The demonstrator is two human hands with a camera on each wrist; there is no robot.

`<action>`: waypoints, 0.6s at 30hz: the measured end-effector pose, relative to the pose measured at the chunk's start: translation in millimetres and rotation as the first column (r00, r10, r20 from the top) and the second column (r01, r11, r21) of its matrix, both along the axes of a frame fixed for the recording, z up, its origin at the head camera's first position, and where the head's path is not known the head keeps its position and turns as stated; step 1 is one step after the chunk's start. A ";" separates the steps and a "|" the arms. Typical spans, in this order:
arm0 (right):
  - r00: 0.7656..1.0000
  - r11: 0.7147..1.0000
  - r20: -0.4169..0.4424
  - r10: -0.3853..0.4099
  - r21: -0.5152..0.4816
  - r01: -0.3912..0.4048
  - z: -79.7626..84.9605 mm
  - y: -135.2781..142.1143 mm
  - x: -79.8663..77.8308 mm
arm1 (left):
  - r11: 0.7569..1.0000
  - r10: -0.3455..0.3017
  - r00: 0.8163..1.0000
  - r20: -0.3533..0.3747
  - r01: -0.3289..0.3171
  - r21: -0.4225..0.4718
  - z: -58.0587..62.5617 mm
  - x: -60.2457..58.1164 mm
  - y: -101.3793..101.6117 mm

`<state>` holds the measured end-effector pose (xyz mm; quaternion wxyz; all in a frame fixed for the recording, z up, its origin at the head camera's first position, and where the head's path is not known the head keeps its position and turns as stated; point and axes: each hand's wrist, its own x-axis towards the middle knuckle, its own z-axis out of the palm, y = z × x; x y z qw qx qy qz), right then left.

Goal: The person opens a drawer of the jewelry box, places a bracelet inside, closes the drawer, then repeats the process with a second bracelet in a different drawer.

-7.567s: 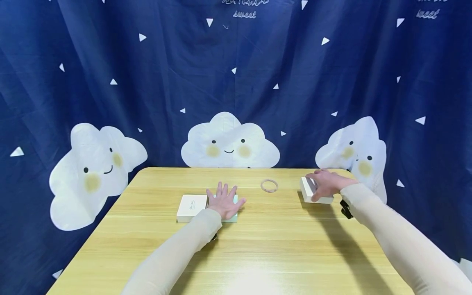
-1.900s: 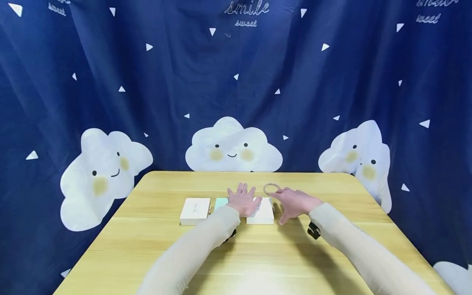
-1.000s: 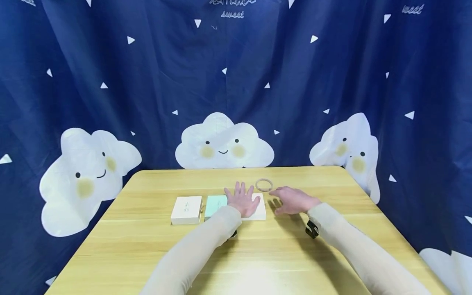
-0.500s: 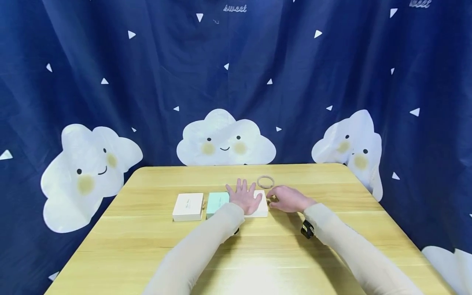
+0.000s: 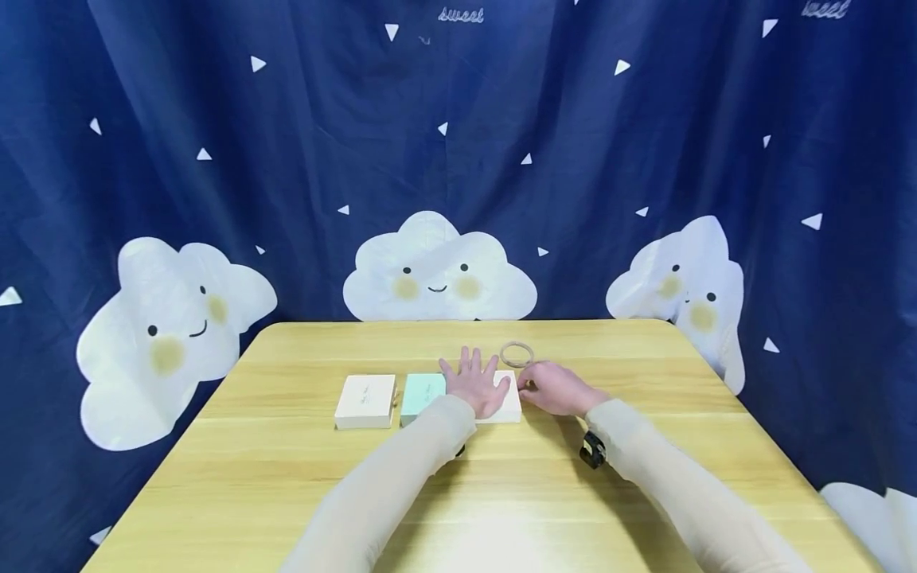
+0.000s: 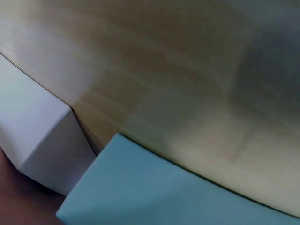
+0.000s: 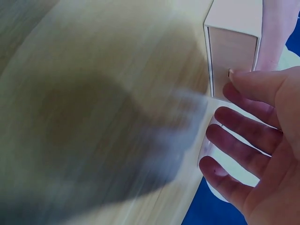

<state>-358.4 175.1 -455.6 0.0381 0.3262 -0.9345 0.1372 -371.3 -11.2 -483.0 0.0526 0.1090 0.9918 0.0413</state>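
Observation:
My left hand (image 5: 474, 390) lies with fingers spread on top of a small white box (image 5: 512, 406), covering much of its lid. At that box's right side is my right hand (image 5: 557, 388). In the right wrist view, its thumb and index finger pinch a small pull tab (image 7: 230, 73) on the box's recessed side face (image 7: 225, 51), while the other fingers are loosely bent. A mint-green box (image 5: 421, 391) sits just left of the held box, partly behind my left forearm. Further left stands another white box (image 5: 365, 399) with small lettering on its lid.
A thin pinkish ring (image 5: 501, 352), like a bangle, lies behind the right-hand box, close to my right hand. Everything rests on a wooden table (image 5: 236, 477). A dark blue curtain (image 5: 444, 175) with white clouds hangs past its far edge.
My right hand brought the white box from the far right to beside the mint box. My left hand shifted from the mint box onto it. My right fingertips then closed on its tab.

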 end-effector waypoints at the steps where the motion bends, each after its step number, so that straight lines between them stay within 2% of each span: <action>1: 1.000 1.000 -0.005 0.010 0.001 -0.010 -1.7 -1.0 -0.9 | 1.000 0.003 1.000 0.007 -0.003 -0.005 -0.7 0.2 -1.1; 5: 0.999 0.999 -0.008 0.032 -0.018 -0.032 -4.4 -5.3 -1.2 | 1.000 0.010 1.000 0.018 -0.009 -0.027 -1.3 1.5 -5.1; 9: 1.000 0.999 -0.019 0.023 -0.037 -0.024 -2.0 -5.6 0.5 | 1.000 0.003 1.000 0.000 -0.003 -0.004 4.1 4.4 -4.6; 18: 0.997 1.000 -0.074 -0.006 -0.001 0.006 -3.9 -0.4 0.8 | 1.000 -0.005 1.000 -0.010 0.005 0.022 15.0 13.8 -0.5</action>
